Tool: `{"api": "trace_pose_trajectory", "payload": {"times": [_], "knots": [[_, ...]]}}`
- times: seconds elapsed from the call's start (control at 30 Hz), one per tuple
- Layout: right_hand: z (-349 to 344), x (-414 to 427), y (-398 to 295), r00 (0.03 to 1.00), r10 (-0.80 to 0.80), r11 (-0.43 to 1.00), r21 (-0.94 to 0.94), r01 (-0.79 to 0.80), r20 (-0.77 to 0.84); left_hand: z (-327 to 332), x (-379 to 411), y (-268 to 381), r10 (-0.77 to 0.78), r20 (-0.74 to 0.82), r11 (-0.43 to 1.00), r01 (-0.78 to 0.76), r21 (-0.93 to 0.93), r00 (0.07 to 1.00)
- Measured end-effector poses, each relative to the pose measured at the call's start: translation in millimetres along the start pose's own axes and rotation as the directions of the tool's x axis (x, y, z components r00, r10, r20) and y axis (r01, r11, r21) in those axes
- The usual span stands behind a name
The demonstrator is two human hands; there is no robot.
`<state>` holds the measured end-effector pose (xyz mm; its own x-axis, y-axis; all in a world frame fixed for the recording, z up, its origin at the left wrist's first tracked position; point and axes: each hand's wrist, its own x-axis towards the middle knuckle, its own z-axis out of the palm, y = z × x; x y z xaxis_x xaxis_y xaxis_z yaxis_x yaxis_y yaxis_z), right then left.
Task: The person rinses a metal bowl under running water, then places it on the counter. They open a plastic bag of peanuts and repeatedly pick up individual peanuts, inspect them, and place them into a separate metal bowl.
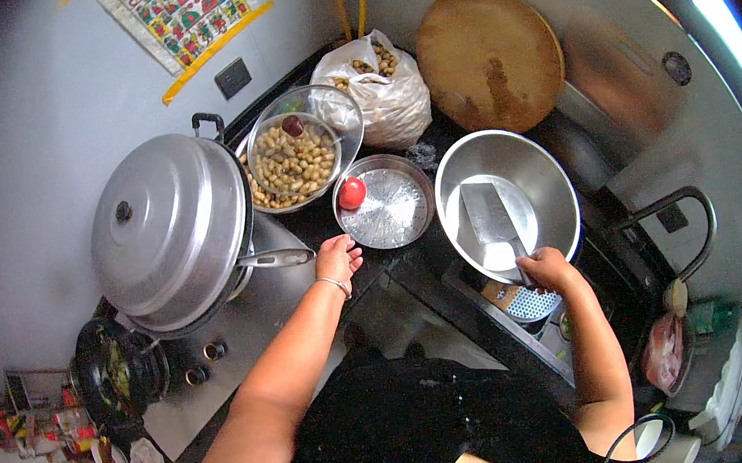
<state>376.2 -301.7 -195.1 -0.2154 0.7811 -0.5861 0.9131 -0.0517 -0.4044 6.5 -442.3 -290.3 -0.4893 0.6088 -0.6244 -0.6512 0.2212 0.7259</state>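
My right hand grips the dark handle of a cleaver. Its broad blade lies across the mouth of a deep stainless steel basin; I cannot tell whether it touches the inside. My left hand is just short of the near rim of a round, shallow metal pan, fingers loosely curled and apart, with nothing seen in them. A red tomato rests at the left side of that pan, which looks wet inside.
A lidded aluminium pot with a long handle stands left. Peanuts fill a bowl partly covered by a clear lid. Behind are a plastic bag of peanuts and a round wooden board. A sink faucet rises right.
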Motion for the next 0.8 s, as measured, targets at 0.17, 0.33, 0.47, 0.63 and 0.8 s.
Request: {"api": "trace_pose_trajectory", "payload": {"times": [0.17,0.33,0.47,0.63,0.8], "knots": [[-17.7,1.6,-37.7,0.989,0.045,0.865,-0.501,0.031,0.138,-25.1,-21.3,-11.6,-0.064,0.037,0.996,0.066,-0.064,0.997],[-20.4,3.3,-111.8,0.874,-0.485,0.703,-0.611,0.364,-0.038,-60.5,-38.9,-20.3,-0.108,0.034,0.994,0.108,-0.013,0.994],[6.2,14.9,-240.4,0.646,-0.763,0.572,-0.485,0.662,-0.02,-91.1,-51.6,-27.6,-0.177,0.036,0.983,0.175,0.045,0.984],[67.3,83.3,-354.5,0.427,-0.898,0.423,-0.472,0.773,-0.104,-119.3,-73.9,-21.6,-0.21,0.119,0.972,0.193,0.136,0.971],[101.2,128.8,-423.8,0.53,-0.836,0.528,-0.476,0.703,-0.144,-146.0,-76.1,-24.1,-0.238,0.09,0.96,0.221,0.172,0.967]]}}
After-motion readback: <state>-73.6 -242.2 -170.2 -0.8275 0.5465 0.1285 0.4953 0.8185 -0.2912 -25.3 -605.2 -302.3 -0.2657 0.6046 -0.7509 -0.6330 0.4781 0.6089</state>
